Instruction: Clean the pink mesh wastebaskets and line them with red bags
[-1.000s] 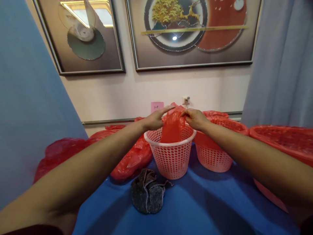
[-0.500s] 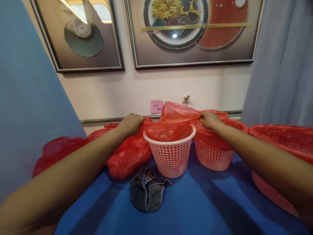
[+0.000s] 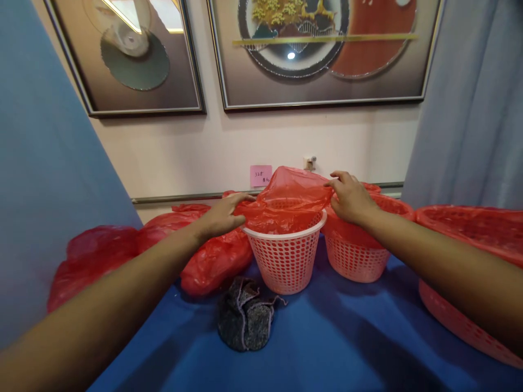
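A red plastic bag (image 3: 292,188) sits in the mouth of a white perforated basket (image 3: 284,258), its far side puffed up above the rim. My left hand (image 3: 224,216) is at the bag's left edge, fingers stretched out and thumb apart. At the bag's right edge is my right hand (image 3: 350,198), its fingers spread; a fingertip seems to touch the film. Neither hand is closed on the bag. In front of the basket lies a crumpled dark grey cloth (image 3: 247,316) with pale purple edging, on the blue table (image 3: 302,348).
To the right stand a second basket (image 3: 357,264) lined with red plastic and a larger lined basket (image 3: 461,326). Bunched red bags (image 3: 216,267) lie at the left. Behind are a wall with a pink note (image 3: 260,176) and framed pictures (image 3: 322,92), with blue curtains on both sides.
Both hands have gone from gripping the bag's stretched edge to opened fingers. The film between them has slackened and its far side billows over the basket.
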Tool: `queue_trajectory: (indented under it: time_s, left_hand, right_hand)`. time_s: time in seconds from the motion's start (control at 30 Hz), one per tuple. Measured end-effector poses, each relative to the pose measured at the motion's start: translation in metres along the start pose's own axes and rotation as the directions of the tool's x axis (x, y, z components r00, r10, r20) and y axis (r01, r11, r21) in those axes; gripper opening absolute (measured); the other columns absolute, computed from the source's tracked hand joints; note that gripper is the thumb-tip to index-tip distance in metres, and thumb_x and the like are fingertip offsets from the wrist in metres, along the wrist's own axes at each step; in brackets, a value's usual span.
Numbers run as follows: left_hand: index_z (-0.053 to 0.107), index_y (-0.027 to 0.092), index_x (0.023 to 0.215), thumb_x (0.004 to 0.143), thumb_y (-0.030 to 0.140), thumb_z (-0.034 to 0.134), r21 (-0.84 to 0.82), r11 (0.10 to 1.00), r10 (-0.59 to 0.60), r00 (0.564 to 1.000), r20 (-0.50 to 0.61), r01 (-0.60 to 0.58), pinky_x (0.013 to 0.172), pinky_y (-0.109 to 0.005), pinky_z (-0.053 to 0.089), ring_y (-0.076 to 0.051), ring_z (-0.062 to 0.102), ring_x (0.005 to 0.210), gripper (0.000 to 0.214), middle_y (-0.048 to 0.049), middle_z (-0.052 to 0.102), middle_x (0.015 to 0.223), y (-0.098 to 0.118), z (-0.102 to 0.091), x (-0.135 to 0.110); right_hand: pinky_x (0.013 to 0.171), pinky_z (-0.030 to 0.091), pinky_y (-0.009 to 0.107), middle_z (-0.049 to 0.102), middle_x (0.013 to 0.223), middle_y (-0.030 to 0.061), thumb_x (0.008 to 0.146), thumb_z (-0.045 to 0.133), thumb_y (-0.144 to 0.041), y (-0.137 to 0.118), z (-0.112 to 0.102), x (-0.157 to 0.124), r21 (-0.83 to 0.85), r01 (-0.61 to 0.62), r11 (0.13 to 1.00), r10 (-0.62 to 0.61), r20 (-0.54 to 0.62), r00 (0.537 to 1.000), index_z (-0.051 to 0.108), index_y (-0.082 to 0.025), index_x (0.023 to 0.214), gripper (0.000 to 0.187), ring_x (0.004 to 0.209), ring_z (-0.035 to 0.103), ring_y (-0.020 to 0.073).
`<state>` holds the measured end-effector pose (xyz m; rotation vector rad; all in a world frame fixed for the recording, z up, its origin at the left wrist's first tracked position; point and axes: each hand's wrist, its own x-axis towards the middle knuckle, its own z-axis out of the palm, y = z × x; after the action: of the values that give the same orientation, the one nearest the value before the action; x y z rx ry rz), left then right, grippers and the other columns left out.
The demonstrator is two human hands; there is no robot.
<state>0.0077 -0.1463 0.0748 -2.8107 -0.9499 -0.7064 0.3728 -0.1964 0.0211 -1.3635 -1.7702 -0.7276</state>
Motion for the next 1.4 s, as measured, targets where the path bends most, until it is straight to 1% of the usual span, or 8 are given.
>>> queue_trajectory:
  time_s: [0.17, 0.27, 0.37, 0.47, 0.67, 0.9, 1.2, 1.4]
  left_hand:
    - [0.061, 0.015, 0.137, 0.081, 0.031, 0.069, 0.214, 0.976, -0.055, 0.996, 0.064, 0.04, 0.111, -0.06, 0.043, -0.042, 0.059, 0.132, 0.058, -0.0217, 0.066, 0.142, 0.001, 0.018, 0.013]
    - [0.072, 0.017, 0.113, 0.076, 0.03, 0.076, 0.27, 0.96, -0.089, 0.994, 0.062, 0.07, 0.1, -0.06, 0.047, -0.041, 0.068, 0.11, 0.039, -0.0177, 0.078, 0.109, -0.002, 0.024, 0.019]
    - [0.07, 0.021, 0.082, 0.079, 0.021, 0.069, 0.281, 0.959, -0.052, 0.997, 0.06, 0.033, 0.091, -0.047, 0.05, -0.03, 0.069, 0.09, 0.003, -0.0074, 0.075, 0.081, 0.003, 0.022, 0.019]
    - [0.065, 0.022, 0.08, 0.083, 0.02, 0.064, 0.252, 0.967, 0.028, 0.999, 0.027, -0.034, 0.09, -0.042, 0.049, -0.026, 0.066, 0.091, 0.004, -0.0049, 0.072, 0.085, 0.013, 0.017, 0.009]
    - [0.061, 0.023, 0.085, 0.088, 0.025, 0.063, 0.207, 0.959, 0.204, 0.978, -0.036, -0.192, 0.098, -0.046, 0.046, -0.027, 0.064, 0.095, 0.004, -0.0051, 0.072, 0.092, 0.013, 0.02, -0.029]
    - [0.068, 0.028, 0.104, 0.101, 0.026, 0.053, 0.324, 0.924, 0.272, 0.943, -0.19, -0.201, 0.105, -0.047, 0.042, -0.026, 0.068, 0.107, 0.016, -0.0067, 0.076, 0.115, 0.01, 0.047, -0.064]
    - [0.064, 0.026, 0.086, 0.098, 0.02, 0.049, 0.277, 0.958, 0.025, 0.942, -0.335, 0.073, 0.1, -0.05, 0.043, -0.027, 0.069, 0.095, 0.021, -0.0079, 0.078, 0.104, -0.012, 0.074, -0.078]
    - [0.058, 0.024, 0.077, 0.082, 0.013, 0.054, 0.122, 0.974, -0.131, 0.912, -0.388, 0.192, 0.098, -0.053, 0.045, -0.032, 0.066, 0.098, 0.013, -0.0124, 0.075, 0.101, -0.024, 0.095, -0.072]
  right_hand:
    - [0.105, 0.044, 0.058, 0.056, 0.147, 0.0174, 0.089, 0.064, -0.022, -0.042, -0.002, -0.016, 0.025, 0.254, 0.967, -0.255, 0.067, 0.965, 0.059, -0.019, 0.136, 0.048, 0.132, 0.053, 0.0363]
    - [0.104, 0.041, 0.055, 0.062, 0.141, 0.0167, 0.089, 0.07, -0.026, -0.06, 0.003, -0.013, 0.021, 0.307, 0.952, -0.306, 0.171, 0.937, 0.06, -0.018, 0.136, 0.049, 0.13, 0.055, 0.0356]
    - [0.095, 0.042, 0.048, 0.074, 0.114, 0.0136, 0.089, 0.065, -0.014, -0.058, 0.01, -0.005, -0.021, 0.237, 0.971, -0.227, 0.212, 0.95, 0.072, -0.019, 0.112, 0.025, 0.11, 0.064, 0.0318]
    - [0.088, 0.043, 0.042, 0.076, 0.095, 0.0096, 0.093, 0.057, -0.011, -0.044, 0.011, -0.003, -0.011, 0.199, 0.98, -0.193, 0.194, 0.962, 0.073, -0.02, 0.097, 0.018, 0.095, 0.067, 0.027]
    - [0.086, 0.046, 0.04, 0.073, 0.11, 0.0092, 0.1, 0.052, -0.018, -0.03, 0.004, -0.048, 0.199, 0.31, 0.93, -0.297, -0.095, 0.95, 0.069, -0.022, 0.103, 0.017, 0.102, 0.066, 0.0253]
    - [0.085, 0.048, 0.043, 0.071, 0.117, 0.0132, 0.102, 0.053, -0.018, -0.037, 0.018, -0.084, 0.096, 0.318, 0.943, -0.313, -0.064, 0.947, 0.07, -0.02, 0.101, 0.017, 0.105, 0.065, 0.0273]
    - [0.087, 0.053, 0.048, 0.068, 0.125, 0.0158, 0.098, 0.055, -0.014, -0.03, 0.034, -0.097, 0.071, 0.256, 0.964, -0.254, -0.047, 0.966, 0.075, -0.02, 0.102, 0.021, 0.109, 0.065, 0.0306]
    - [0.094, 0.056, 0.052, 0.062, 0.139, 0.0196, 0.097, 0.053, -0.014, -0.029, 0.038, -0.105, 0.028, 0.224, 0.974, -0.224, -0.002, 0.975, 0.075, -0.016, 0.111, 0.026, 0.117, 0.064, 0.0328]
